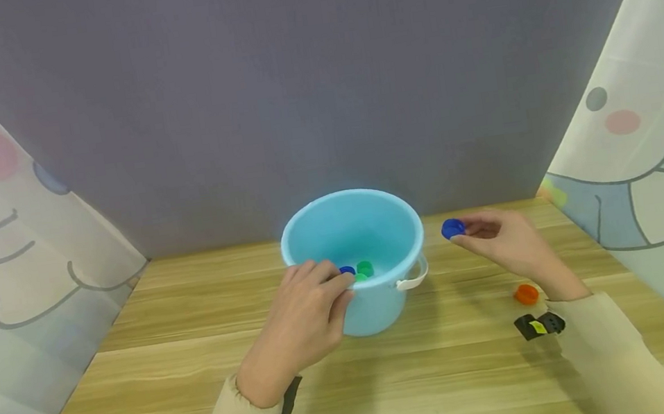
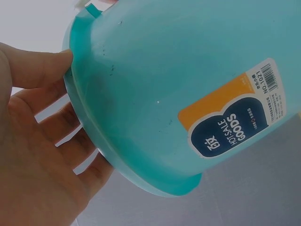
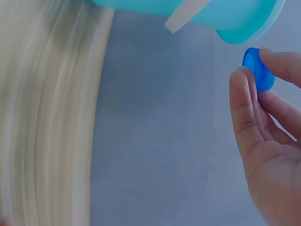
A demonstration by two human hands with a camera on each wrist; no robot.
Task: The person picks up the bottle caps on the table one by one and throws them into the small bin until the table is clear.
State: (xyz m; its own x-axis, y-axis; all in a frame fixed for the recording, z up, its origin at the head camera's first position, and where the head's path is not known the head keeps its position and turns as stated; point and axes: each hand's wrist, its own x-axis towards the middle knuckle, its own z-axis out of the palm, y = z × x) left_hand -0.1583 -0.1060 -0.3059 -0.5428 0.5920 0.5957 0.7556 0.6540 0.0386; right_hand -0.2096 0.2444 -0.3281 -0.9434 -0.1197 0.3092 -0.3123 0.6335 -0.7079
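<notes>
A light blue plastic bucket point(image 1: 377, 311) stands upright on the wooden table. My left hand point(image 1: 304, 312) grips its near rim, the thumb on the outer wall and the fingers over the edge; the left wrist view shows this grip from below. To the right of the bucket, my right hand point(image 1: 507, 243) pinches a blue bottle cap point(image 1: 452, 228) between thumb and fingers, above the table and apart from the rim. Inside the bucket lie a dark blue cap point(image 1: 347, 271), a green cap point(image 1: 364, 268) and a light green cap point(image 1: 361, 277), partly hidden by the rim and left hand.
An orange cap point(image 1: 527, 294) lies on the table point(image 1: 454, 373) near my right wrist. The bucket's white handle point(image 1: 414, 280) hangs at its right side. A grey wall point(image 1: 316, 83) rises behind, with cartoon-printed curtains point(image 1: 625, 140) on both sides.
</notes>
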